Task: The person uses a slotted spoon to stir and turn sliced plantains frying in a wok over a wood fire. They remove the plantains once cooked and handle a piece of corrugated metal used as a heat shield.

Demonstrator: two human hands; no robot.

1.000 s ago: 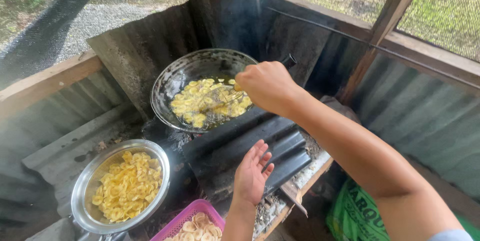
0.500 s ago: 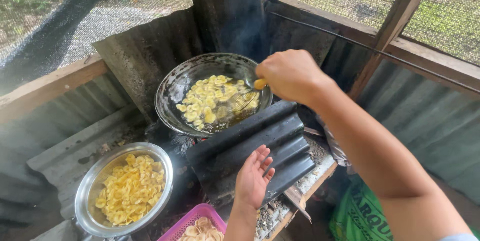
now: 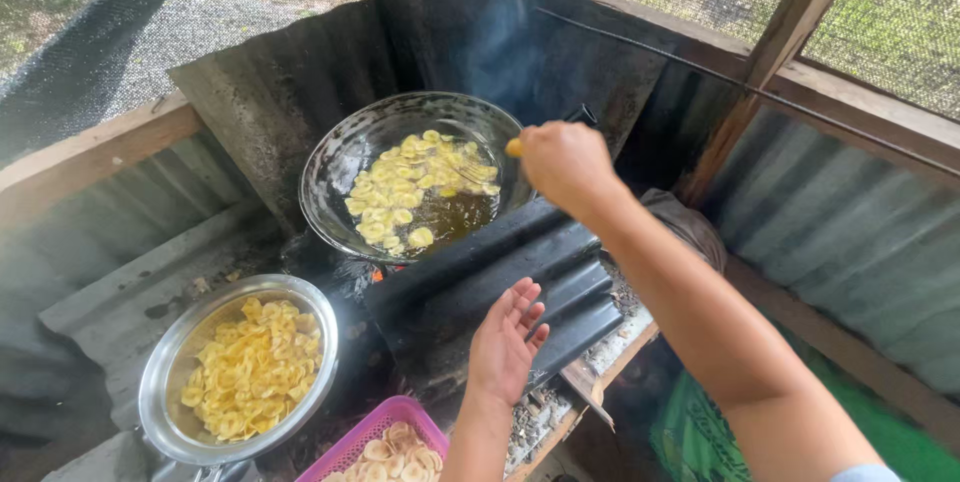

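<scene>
Right hand (image 3: 565, 164) is gripping a yellow-handled utensil (image 3: 513, 148), working the chips (image 3: 415, 192) frying in the wok (image 3: 340, 157). Left hand (image 3: 507, 342) is hovering open, holding nothing. One fried batch is sitting in the steel bowl (image 3: 160, 382), raw slices are waiting in the pink basket (image 3: 350, 442).

Outdoor cook shed: frying wok (image 3: 345, 157) w/ corrugated tin walls (image 3: 850, 242).
</scene>
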